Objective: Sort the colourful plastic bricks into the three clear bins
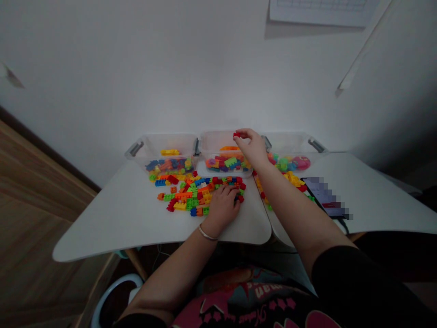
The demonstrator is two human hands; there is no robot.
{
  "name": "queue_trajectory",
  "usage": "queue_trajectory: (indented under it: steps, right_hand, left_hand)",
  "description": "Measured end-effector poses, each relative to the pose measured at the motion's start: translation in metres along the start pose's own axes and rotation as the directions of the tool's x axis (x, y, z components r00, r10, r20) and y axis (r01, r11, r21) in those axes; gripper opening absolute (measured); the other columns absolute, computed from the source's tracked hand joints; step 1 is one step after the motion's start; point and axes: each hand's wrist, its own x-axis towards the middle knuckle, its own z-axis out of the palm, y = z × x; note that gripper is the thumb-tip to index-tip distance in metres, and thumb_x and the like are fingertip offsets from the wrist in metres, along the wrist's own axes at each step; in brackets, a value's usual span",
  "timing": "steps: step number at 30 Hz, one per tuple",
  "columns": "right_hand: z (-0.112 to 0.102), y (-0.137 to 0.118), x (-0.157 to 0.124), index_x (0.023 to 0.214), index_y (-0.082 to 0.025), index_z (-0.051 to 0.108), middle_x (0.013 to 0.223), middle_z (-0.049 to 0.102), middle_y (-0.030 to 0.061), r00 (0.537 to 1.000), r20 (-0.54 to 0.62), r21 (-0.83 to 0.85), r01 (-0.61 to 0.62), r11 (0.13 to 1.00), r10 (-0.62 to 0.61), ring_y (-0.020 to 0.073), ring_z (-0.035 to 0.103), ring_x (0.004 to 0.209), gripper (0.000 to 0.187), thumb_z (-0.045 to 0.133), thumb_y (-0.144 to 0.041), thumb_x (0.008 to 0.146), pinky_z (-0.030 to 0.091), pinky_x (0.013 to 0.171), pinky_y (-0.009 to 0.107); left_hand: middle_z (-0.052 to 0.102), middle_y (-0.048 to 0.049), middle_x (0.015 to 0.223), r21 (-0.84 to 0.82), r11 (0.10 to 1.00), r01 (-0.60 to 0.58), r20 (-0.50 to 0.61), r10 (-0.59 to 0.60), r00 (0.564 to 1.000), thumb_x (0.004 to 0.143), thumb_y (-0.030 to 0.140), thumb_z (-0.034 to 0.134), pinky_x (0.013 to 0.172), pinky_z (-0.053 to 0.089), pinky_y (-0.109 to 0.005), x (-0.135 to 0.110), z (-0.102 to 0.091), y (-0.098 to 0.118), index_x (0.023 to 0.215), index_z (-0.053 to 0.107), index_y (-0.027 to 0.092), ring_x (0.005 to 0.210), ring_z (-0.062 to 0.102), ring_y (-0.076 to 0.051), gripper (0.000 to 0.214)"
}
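My right hand (pixel 251 146) is raised over the middle clear bin (pixel 218 141) and pinches a small red brick (pixel 236 135) between thumb and fingers. My left hand (pixel 223 203) rests palm down on the white table (pixel 129 214), its fingers curled on the right end of a pile of loose coloured bricks (pixel 191 193). Whether those fingers hold a brick is hidden. The middle bin holds orange, green and purple bricks.
A left clear bin (pixel 160 152) holds blue, yellow and orange bricks. A right clear bin (pixel 293 148) holds green and pink pieces. More bricks (pixel 295 180) lie before it. A phone (pixel 326 197) with a cable lies on the right table. A white wall stands behind.
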Motion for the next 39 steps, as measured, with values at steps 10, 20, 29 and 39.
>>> queue_trajectory:
  steps: [10,20,29,39]
  right_hand:
    - [0.008,-0.003,-0.012,0.103,-0.021,0.077,0.095,0.076,0.0106,0.991,0.095,-0.268,-0.066,0.961,0.095,0.0311,0.065,0.102,0.030,0.060,-0.041,0.088,0.042,0.097,0.047]
    - [0.003,0.012,-0.018,0.115,-0.019,0.067,0.115,0.070,0.0098,0.998,-0.014,-0.029,0.055,0.998,-0.056,0.0266,0.062,0.105,0.035,0.058,-0.029,0.082,0.044,0.100,0.046]
    - [-0.005,0.036,-0.094,0.096,-0.020,0.067,0.097,0.071,0.0099,0.989,0.023,-0.070,0.150,0.986,-0.149,0.0255,0.063,0.096,0.017,0.057,-0.025,0.085,0.048,0.090,0.041]
    - [-0.002,0.049,-0.140,0.105,-0.020,0.069,0.108,0.071,0.0093,0.931,0.361,-0.242,0.032,0.970,0.059,0.0249,0.064,0.103,0.024,0.058,-0.019,0.085,0.047,0.096,0.042]
  left_hand:
    - [0.065,-0.0065,0.127,-0.016,1.000,-0.004,-0.013,0.004,1.000,0.085,0.022,0.060,0.107,0.043,-0.046,-0.001,0.003,-0.002,0.115,0.066,0.019,0.119,0.052,-0.027,0.031]
    - [0.065,-0.0063,0.127,-0.009,1.000,-0.010,-0.010,0.010,1.000,0.086,0.022,0.059,0.107,0.042,-0.045,0.000,0.001,-0.002,0.116,0.065,0.018,0.119,0.052,-0.027,0.031]
    - [0.064,-0.0059,0.128,-0.002,1.000,-0.005,-0.003,0.005,1.000,0.085,0.022,0.059,0.107,0.042,-0.045,-0.001,0.001,-0.001,0.116,0.065,0.019,0.120,0.051,-0.027,0.031]
    - [0.065,-0.0056,0.125,-0.012,1.000,0.008,-0.010,-0.008,1.000,0.085,0.021,0.060,0.105,0.043,-0.045,0.000,-0.002,0.002,0.113,0.066,0.020,0.118,0.053,-0.027,0.029]
